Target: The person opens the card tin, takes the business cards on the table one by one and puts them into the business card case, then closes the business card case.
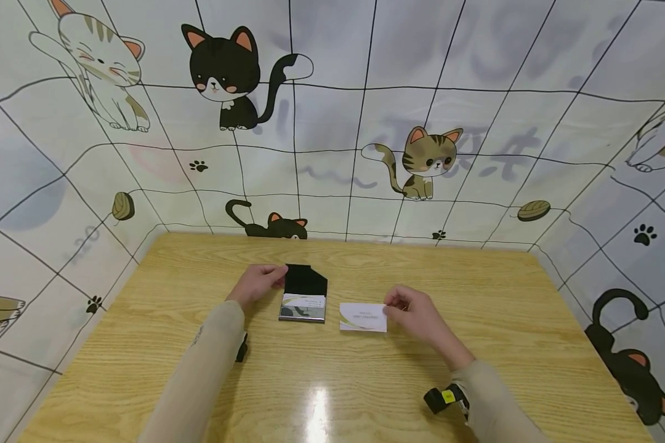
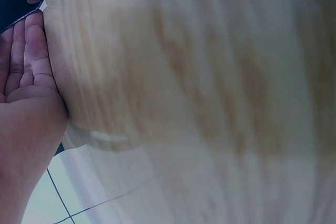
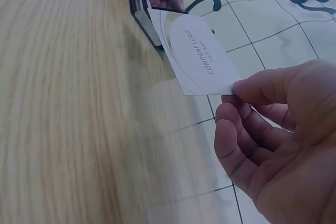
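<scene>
A business card case (image 1: 303,312) lies on the table with its black lid (image 1: 305,280) raised, a white card (image 1: 305,301) showing inside. My left hand (image 1: 257,283) holds the lid by its upper left corner. From the left wrist, the left hand's fingers (image 2: 23,61) reach up behind the lid's dark edge. Between the thumb and index finger of my right hand (image 1: 415,311) a white business card (image 1: 362,317) is pinched at its right end, to the right of the case. The same card (image 3: 197,53) reads "COMPANY LOGO" in the right wrist view, its other right-hand fingers (image 3: 236,145) curled below.
The wooden table (image 1: 332,369) spreads around both hands. Behind it and at both sides hangs a white cloth (image 1: 332,123) printed with cats and grid lines. A black wrist device (image 1: 446,397) sits at the right cuff.
</scene>
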{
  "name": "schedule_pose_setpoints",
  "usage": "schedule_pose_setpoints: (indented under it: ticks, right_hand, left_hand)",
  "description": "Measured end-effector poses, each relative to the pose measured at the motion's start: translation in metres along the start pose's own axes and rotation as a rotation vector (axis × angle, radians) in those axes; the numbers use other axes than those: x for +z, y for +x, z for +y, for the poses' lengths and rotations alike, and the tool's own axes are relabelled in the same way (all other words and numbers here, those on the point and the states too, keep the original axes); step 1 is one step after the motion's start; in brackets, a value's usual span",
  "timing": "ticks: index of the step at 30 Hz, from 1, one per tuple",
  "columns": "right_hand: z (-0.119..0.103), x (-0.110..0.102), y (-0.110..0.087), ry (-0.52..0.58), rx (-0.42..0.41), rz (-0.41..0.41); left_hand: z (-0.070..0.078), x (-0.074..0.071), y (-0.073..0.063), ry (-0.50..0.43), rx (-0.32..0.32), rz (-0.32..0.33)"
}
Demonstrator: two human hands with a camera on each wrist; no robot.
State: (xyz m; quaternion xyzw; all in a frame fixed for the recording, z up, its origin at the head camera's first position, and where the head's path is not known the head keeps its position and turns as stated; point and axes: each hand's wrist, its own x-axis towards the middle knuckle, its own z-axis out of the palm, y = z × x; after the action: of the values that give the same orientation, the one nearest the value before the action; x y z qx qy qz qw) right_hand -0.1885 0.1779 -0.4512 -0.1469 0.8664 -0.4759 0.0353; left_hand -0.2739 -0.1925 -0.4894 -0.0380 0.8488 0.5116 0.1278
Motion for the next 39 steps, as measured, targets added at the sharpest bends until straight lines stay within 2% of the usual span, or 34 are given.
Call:
schedule_pose_setpoints:
  ticks: [6,13,22,30,39]
  right_hand:
    - [-0.009,0.012,0.014,0.043,0.017,0.022]
    - [-0.016,0.027,0.033,0.078,-0.016,0.055]
    - [-0.024,0.05,0.056,0.062,-0.017,0.084]
    - [-0.029,0.069,0.069,0.085,-0.009,0.093]
    - [-0.027,0.086,0.08,0.08,0.02,0.107]
  left_hand:
    - [0.0,0.0,0.0,0.01,0.005,0.004]
    - [0.001,0.0,-0.001,0.001,0.012,0.003]
    - [0.001,0.001,-0.001,0.004,0.012,0.013]
    - [0.0,0.001,0.0,-0.02,-0.002,0.006]
    - [0.0,0.001,0.001,-0.002,0.0,0.007]
